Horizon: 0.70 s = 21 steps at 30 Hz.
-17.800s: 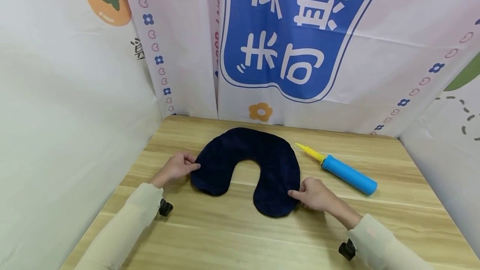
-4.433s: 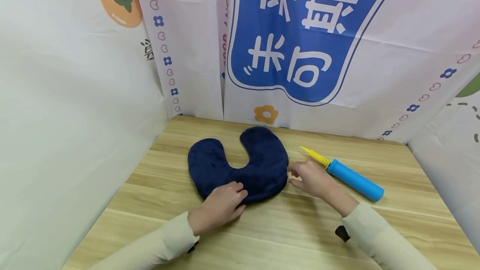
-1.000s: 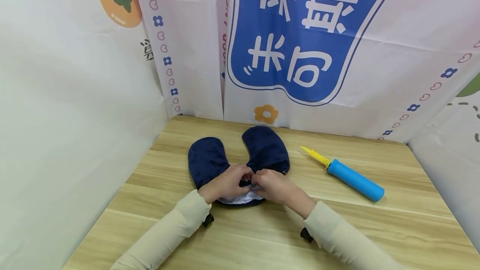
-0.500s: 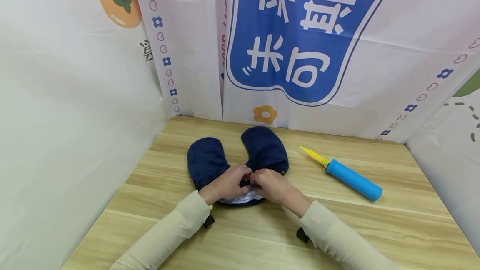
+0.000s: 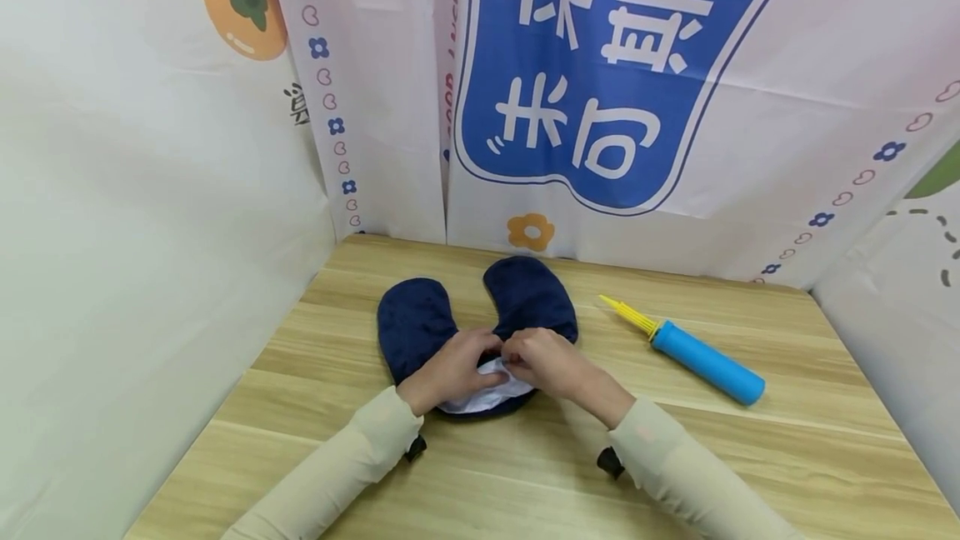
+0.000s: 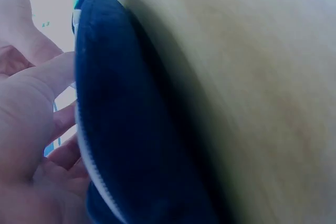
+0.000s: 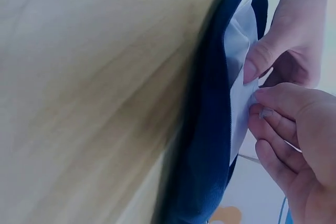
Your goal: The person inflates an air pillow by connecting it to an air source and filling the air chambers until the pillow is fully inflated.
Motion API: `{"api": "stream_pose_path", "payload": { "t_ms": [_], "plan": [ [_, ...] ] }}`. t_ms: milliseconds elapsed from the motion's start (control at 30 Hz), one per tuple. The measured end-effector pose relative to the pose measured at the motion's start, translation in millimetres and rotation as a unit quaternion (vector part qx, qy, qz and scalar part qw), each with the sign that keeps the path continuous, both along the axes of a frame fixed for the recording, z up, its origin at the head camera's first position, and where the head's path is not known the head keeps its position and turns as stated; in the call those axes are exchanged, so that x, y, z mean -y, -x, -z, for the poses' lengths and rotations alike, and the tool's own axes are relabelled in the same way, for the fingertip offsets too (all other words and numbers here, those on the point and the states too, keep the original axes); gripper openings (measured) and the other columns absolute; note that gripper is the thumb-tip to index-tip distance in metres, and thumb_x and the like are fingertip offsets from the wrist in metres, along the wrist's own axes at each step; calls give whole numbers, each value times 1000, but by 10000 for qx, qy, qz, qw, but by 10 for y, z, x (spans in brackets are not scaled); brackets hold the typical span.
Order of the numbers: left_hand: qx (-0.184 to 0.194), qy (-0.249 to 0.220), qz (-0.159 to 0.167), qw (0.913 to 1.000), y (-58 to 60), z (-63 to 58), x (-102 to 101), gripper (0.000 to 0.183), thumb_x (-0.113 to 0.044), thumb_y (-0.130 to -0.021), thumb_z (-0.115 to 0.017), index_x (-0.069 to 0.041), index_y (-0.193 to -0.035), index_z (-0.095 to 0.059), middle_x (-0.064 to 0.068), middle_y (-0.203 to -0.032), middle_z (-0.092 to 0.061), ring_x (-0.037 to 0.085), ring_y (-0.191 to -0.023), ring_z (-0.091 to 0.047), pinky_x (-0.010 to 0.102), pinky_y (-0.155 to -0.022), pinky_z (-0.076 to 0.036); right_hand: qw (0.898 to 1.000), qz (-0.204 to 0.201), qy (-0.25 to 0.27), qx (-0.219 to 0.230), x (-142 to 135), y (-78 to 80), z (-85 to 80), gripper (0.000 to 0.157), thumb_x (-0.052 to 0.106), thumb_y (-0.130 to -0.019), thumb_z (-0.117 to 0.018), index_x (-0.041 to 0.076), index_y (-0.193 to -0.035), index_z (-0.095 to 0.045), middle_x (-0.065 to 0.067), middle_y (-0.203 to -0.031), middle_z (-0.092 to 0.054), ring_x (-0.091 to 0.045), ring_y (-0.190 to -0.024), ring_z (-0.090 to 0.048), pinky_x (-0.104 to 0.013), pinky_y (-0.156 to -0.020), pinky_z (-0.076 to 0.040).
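Note:
A navy U-shaped neck pillow (image 5: 412,315) lies on the table with its two ends pointing away from me. Its zipped edge gapes at the near side, exposing a white inner bladder (image 5: 480,400). My left hand (image 5: 453,367) grips the bladder at the opening, its thumb (image 7: 255,64) lying on the white material. Close beside it, my right hand (image 5: 551,362) pinches a small clear valve (image 7: 266,113) on the bladder between thumb and forefinger. The zipper teeth (image 6: 97,174) show along the cover's edge in the left wrist view.
A blue hand pump (image 5: 708,362) with a yellow nozzle (image 5: 628,315) lies to the right of the pillow on the wooden table (image 5: 750,457). A printed white cloth (image 5: 390,107) hangs behind the table's far edge.
Earlier the pillow was turned round so its ends point away, and its cover was unzipped. In the last half second, my right hand rises slightly and more white bladder shows.

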<state>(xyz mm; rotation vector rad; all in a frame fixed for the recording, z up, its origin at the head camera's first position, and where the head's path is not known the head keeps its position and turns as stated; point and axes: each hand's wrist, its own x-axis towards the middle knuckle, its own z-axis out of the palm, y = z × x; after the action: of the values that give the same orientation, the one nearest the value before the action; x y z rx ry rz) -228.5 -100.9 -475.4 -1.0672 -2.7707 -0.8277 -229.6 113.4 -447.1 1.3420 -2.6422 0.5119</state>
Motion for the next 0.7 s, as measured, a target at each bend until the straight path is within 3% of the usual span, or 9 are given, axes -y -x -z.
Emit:
{"api": "stream_pose_path", "payload": {
  "t_ms": [300, 500, 700],
  "plan": [
    [-270, -348, -128, 9989, -69, -14, -34, 33, -30, -92, -84, -12, -117, -75, 1, -109, -72, 17, -98, -68, 32, -87, -58, 9995, -88, 293, -126, -24, -17, -54, 6, 8, -92, -82, 11, -96, -78, -1, -94, -76, -14, -89, -72, -28, -80, -61],
    [-471, -832, -190, 9952, -55, 14, -106, 18, -27, -93, -83, -15, -105, -79, -1, -98, -73, 12, -86, -67, 24, -77, -54, 9977, -133, 589, -293, -61, -13, -62, 7, 8, -91, -83, 9, -96, -79, -1, -92, -76, -14, -86, -72, -28, -78, -61],
    [-417, -1081, -283, 9929, -42, 29, -142, 4, -15, -92, -83, -13, -95, -82, -1, -87, -73, 10, -75, -64, 20, -70, -50, 9974, -153, 653, -265, -89, -18, -58, 7, 9, -92, -82, 9, -99, -80, -1, -94, -78, -14, -88, -73, -27, -79, -61]
  ]
}}
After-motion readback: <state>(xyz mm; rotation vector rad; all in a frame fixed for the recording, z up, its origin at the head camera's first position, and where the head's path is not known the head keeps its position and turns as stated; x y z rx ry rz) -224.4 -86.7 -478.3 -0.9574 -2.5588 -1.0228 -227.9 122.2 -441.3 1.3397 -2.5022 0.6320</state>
